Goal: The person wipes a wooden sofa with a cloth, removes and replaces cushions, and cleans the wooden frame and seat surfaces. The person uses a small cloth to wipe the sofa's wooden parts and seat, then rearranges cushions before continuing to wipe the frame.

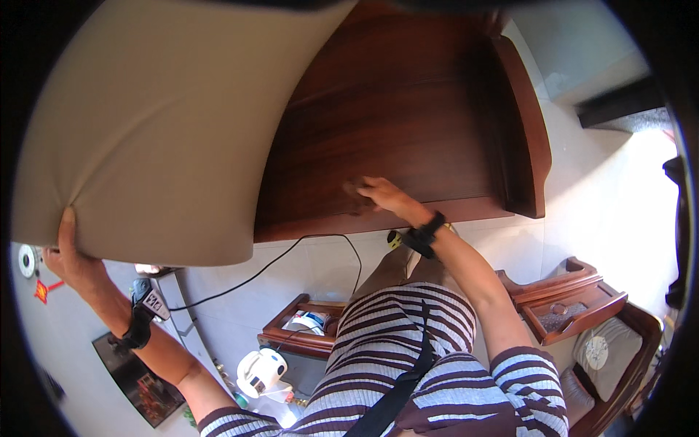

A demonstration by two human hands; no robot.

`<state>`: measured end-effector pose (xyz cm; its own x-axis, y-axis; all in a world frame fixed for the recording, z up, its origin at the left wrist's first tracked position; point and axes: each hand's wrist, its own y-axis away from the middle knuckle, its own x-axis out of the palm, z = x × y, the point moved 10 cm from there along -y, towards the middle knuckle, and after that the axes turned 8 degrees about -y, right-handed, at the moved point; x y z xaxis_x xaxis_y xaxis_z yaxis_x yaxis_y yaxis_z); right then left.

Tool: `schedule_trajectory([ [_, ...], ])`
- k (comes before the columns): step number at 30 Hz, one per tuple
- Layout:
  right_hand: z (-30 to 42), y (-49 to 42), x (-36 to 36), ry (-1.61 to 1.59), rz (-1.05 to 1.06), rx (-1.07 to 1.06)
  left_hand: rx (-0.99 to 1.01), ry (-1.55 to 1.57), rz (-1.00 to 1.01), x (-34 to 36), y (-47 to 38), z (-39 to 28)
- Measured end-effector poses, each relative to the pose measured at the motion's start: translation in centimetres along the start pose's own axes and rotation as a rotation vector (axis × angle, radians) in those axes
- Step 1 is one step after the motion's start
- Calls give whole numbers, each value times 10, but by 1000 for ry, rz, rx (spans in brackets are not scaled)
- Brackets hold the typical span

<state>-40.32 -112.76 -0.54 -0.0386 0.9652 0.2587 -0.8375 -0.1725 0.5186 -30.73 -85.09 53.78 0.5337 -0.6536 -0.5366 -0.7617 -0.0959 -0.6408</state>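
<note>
My left hand (73, 254) grips the lower edge of a large beige cushion (158, 136) at the left, with the thumb pressed on its face and creasing the cover. The cushion is lifted over a dark red wooden seat (377, 131). Over the front part of that seat is my right hand (377, 194), its fingers apart and a little blurred, holding nothing that I can make out. Whether its fingertips touch the wood, I cannot tell. Both wrists wear black straps, the left one with a small device on it.
A black cable (262, 271) runs from the left wrist device towards my lap. Behind me stand a wooden table with an open drawer (568, 311), a white appliance (262, 373) and a cushioned wooden chair (644, 333). The seat's raised wooden armrest (527, 131) bounds the right side.
</note>
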Motion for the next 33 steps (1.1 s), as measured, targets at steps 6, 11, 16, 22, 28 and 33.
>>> schedule_trajectory([
  [6,-82,45,-65,-124,-72,202,326,-203,145,36,98,-53],
  [11,-66,81,-97,-47,-129,81,588,178,173,83,206,-110],
  [16,-43,129,-122,-333,-282,-85,461,160,260,136,279,-131],
  [22,-59,183,-130,-318,-254,-226,549,214,696,261,380,-152],
  [28,-209,261,-208,-599,-625,293,474,201,1536,336,505,-68],
  [33,-233,294,-239,-530,-715,256,104,-43,1474,302,489,67],
])
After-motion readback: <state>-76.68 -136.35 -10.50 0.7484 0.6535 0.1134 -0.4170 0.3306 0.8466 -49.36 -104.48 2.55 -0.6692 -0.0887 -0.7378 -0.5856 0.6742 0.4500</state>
